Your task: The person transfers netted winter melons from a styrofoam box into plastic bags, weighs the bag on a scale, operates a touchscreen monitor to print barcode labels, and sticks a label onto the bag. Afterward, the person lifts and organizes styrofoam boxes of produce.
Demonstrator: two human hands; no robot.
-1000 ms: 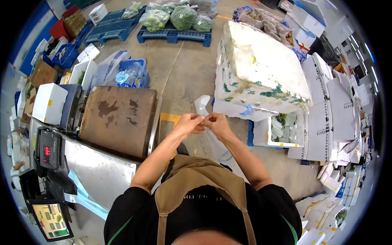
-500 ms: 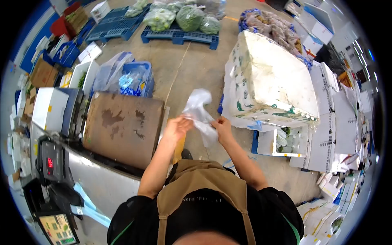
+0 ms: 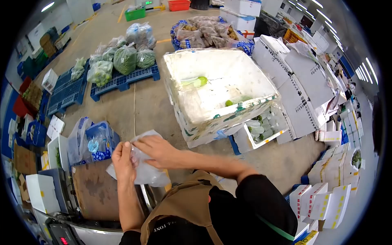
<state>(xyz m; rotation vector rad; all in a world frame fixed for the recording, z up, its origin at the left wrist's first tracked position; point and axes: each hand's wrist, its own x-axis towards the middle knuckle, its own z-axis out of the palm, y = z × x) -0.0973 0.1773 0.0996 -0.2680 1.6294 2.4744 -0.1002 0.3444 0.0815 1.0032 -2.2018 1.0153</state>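
A clear plastic bag (image 3: 150, 174) hangs spread in front of my body, over the edge of the brown-topped scale. My left hand (image 3: 124, 160) is closed, pinching the bag's upper edge between thumb and fingers. Across the front of the bag lies my right hand (image 3: 157, 150), its fingers stretched toward the left fingertips and the thumb apart from them. It touches the film, and its forearm is blurred. The stained brown platform (image 3: 94, 192) sits below and left of my hands. A large white foam box (image 3: 192, 102) with a few green vegetables inside stands ahead to the right.
Beyond the platform is a blue crate (image 3: 107, 136) with plastic bags. Bagged green vegetables (image 3: 125, 59) rest on a blue pallet (image 3: 141, 77). A smaller foam box (image 3: 265, 141) holds wrapped vegetables. White cartons (image 3: 300, 98) are stacked at right. A red display (image 3: 63, 241) shows at lower left.
My view has swung right, bringing the foam box's inside into sight. The bag has moved nearer the scale and spread wider. My right hand has crossed over to my left hand.
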